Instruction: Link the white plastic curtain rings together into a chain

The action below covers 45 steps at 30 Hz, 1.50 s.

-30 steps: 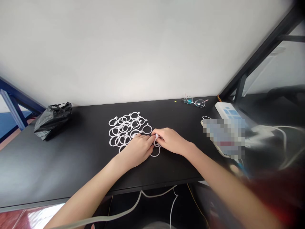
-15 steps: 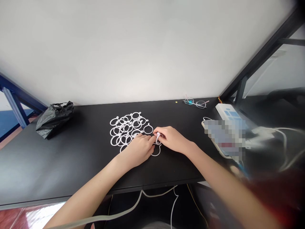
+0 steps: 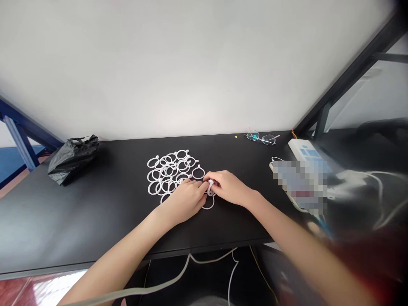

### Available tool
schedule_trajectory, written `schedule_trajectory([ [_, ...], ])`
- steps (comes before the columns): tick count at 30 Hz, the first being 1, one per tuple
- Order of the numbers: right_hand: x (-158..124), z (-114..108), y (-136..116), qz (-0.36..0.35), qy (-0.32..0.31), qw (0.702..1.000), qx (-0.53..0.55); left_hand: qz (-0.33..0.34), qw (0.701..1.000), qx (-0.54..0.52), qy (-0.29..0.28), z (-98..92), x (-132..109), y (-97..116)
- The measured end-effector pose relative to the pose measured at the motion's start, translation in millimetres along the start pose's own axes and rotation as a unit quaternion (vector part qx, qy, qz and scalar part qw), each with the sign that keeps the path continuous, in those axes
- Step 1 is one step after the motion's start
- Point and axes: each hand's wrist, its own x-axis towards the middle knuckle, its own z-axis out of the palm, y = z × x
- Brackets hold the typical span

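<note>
Between the fingertips of both hands a white plastic curtain ring stands on edge, its small knob upward. My right hand is closed in a pinch on it from the right. From the left, my left hand meets it with bent fingers pressed together; the fingertips are partly hidden. Just under the hands lies another white ring, partly covered. To the left and behind, several overlapping white curtain rings lie flat, some hidden by my left hand.
A black table carries everything. At far left is a crumpled black plastic bag. Eyeglasses lie at the back right. Closer on the right are a blurred-out phone and a white-and-blue box. Cables hang below the front edge.
The ring between my fingertips has shifted and tilted slightly, a little lower and to the left. My right hand moved with it by a small amount; the other rings have stayed put.
</note>
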Motion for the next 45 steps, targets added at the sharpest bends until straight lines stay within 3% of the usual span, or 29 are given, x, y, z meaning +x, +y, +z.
schedule_trajectory([
  [45,-3.3,-4.4,-7.3,0.013,-0.020,0.998,-0.049,-0.003,1.000,0.004,-0.006,0.2,-0.5,-0.5],
])
